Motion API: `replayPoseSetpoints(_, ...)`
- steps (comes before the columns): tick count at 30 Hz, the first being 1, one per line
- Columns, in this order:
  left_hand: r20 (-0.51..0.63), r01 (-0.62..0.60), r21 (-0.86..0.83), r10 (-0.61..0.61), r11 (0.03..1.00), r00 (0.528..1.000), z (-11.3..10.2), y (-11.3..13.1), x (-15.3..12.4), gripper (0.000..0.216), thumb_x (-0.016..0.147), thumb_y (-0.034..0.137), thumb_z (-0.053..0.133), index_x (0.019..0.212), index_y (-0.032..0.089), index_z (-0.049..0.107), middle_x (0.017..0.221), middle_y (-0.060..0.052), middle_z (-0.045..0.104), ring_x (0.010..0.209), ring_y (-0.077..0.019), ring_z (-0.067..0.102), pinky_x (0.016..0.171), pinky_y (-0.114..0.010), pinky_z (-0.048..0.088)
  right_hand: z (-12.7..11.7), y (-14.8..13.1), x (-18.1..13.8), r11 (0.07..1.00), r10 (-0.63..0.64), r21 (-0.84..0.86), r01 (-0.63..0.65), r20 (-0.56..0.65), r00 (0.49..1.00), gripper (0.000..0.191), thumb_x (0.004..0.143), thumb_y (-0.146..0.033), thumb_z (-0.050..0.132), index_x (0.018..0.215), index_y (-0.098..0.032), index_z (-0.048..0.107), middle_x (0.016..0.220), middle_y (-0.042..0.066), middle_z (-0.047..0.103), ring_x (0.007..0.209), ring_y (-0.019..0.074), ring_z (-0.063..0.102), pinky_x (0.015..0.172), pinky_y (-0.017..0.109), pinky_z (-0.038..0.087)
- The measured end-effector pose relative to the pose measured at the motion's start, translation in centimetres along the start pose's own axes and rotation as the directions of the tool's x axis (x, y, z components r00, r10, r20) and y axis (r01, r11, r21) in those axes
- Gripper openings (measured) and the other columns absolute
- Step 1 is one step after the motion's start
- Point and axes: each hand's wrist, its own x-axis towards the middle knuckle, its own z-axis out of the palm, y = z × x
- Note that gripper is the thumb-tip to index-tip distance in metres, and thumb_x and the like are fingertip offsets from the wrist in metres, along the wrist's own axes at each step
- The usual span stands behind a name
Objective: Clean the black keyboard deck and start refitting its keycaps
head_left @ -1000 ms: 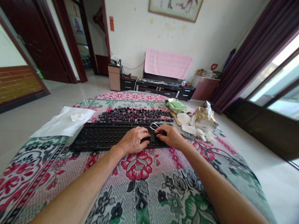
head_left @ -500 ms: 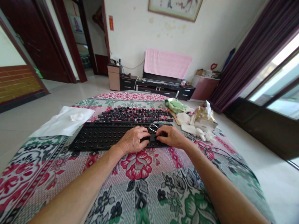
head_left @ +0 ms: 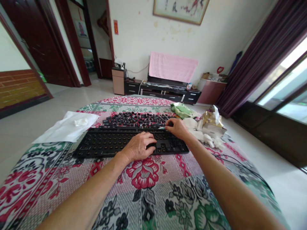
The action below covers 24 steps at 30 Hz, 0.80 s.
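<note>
A black keyboard [head_left: 105, 142] lies across the table, its left and middle parts stripped of keycaps. My left hand [head_left: 140, 145] rests on its right-of-centre part, thumb and fingers apart, with dark keyboard showing between them. Above the keyboard's back right edge, my right hand [head_left: 177, 127] is closed in a pinch on a thin wire keycap puller [head_left: 167, 117], which is mostly hidden by the fingers. Just behind the keyboard spreads a pile of loose black keycaps [head_left: 136, 119]. Whether a keycap sits in the puller is too small to tell.
A white sheet [head_left: 55, 131] with a crumpled tissue [head_left: 81, 122] lies at the left. At the right are a gold tissue pack [head_left: 211, 123], used tissues [head_left: 211, 140], a green bag [head_left: 183, 111] and a black cable [head_left: 242, 164]. A patterned cloth [head_left: 144, 198] covers the table.
My right hand has moved away from me, from the keyboard's right part to its back edge beside the keycap pile, taking the wire puller along. My left hand stays on the keyboard.
</note>
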Motion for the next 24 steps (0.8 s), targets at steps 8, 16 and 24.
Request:
replayPoseSetpoints(8,0.006,0.004,0.000,-0.004,1.000,1.000,-0.1,0.0,0.0,0.022,0.081,0.026,0.052,0.097,0.019,0.065,0.102,-0.006,0.061,0.093,-0.0185,0.055,0.086,-0.037,0.045,1.2,-0.3,1.1,0.995,0.036,-0.097,-0.034,0.014,0.999,0.013,0.070,-0.027,0.061,0.075,-0.019,0.070,0.078,0.003,0.069,0.067,0.0150,0.059,0.064,0.024,0.042)
replayPoseSetpoints(16,0.016,0.017,0.007,-0.017,1.000,1.000,-0.1,0.0,0.0,0.023,0.081,0.028,0.052,0.098,0.019,0.065,0.102,-0.005,0.061,0.093,-0.0189,0.055,0.086,-0.037,0.045,1.1,-0.2,1.3,0.992,0.094,-0.094,-0.089,0.054,0.994,0.017,0.071,-0.030,0.061,0.078,-0.019,0.072,0.069,0.003,0.068,0.062,0.0157,0.060,0.060,0.025,0.043)
replayPoseSetpoints(24,0.013,0.010,0.002,-0.010,1.000,1.000,-0.1,0.1,0.0,0.023,0.081,0.027,0.051,0.097,0.018,0.065,0.102,-0.005,0.061,0.092,-0.0184,0.055,0.087,-0.035,0.045,2.5,0.5,2.7,0.970,0.152,-0.197,-0.144,0.030,0.988,0.018,0.067,-0.030,0.064,0.078,-0.018,0.072,0.070,0.005,0.069,0.064,0.0176,0.060,0.059,0.025,0.041)
